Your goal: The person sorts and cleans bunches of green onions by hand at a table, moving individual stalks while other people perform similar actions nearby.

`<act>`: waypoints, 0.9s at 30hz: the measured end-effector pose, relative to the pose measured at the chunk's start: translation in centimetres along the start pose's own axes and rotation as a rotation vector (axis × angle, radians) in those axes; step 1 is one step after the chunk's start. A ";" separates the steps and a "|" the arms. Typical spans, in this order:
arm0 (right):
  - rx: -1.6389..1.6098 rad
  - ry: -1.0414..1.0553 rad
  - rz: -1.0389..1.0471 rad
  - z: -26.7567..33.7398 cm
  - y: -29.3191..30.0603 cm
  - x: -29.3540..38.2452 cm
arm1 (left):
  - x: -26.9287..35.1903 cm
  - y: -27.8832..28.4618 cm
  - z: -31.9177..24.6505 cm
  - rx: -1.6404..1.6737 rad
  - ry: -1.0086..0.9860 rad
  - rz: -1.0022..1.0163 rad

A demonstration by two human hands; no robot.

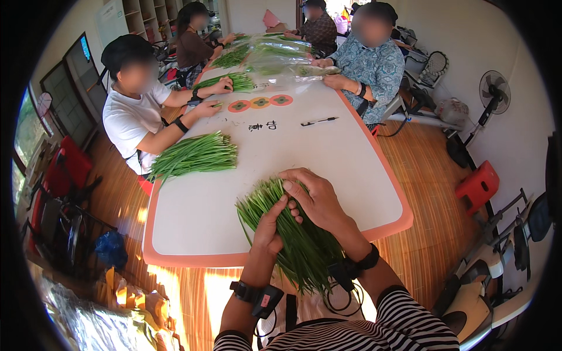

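A thick bunch of garlic chives (293, 234) lies against the near edge of the table, pale cut ends pointing away from me and green tips hanging down towards my lap. My left hand (271, 226) grips the bunch from its left side, thumb lying over the stems. At the top right of the same bunch, my right hand (314, 197) is bent over, its thumb and forefinger pinching at the stem ends. Part of the bunch is hidden under both hands. Another pile of garlic chives (199, 153) rests on the table to the left.
A black pen (319, 121) lies on the white, orange-bordered table (193, 219). Across from me, one person (127, 109) handles chives at the left; another (371, 74) holds a clear plastic bag (281, 66). A red stool (477, 186) and a fan (494, 92) stand at the right.
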State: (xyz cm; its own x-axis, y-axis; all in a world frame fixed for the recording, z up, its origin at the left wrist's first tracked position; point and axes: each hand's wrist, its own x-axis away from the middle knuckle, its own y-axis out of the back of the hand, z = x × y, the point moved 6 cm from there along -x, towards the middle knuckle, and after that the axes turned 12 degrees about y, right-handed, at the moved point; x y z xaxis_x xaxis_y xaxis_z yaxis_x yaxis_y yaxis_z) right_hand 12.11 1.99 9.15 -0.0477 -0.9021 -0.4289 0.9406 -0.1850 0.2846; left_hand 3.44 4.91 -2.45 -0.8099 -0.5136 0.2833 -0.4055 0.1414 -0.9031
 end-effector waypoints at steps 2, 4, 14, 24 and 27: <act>0.026 -0.012 0.080 0.6 -0.4 -1.1 | 1.0 -1.4 0.5 -0.106 0.000 -0.016; 0.144 0.254 0.105 0.5 -0.6 -2.6 | 1.5 -3.0 1.1 -0.162 0.025 0.014; -0.344 -0.007 0.643 -2.0 -1.5 -1.0 | 2.9 -5.3 4.4 -0.311 0.205 0.041; -0.350 0.136 0.498 0.7 -0.2 0.8 | 3.5 -6.0 5.7 -0.276 0.225 0.166; -0.389 0.093 0.360 1.1 -0.2 1.2 | 3.7 -5.6 5.6 -0.293 0.233 0.131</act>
State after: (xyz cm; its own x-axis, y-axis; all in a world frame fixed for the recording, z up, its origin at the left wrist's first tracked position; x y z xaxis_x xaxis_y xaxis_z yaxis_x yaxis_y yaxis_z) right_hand 11.51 0.53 9.50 0.3139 -0.8403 -0.4420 0.9480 0.3032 0.0967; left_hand 5.07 -2.55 1.85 -0.9236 -0.2740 0.2680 -0.3689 0.4454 -0.8158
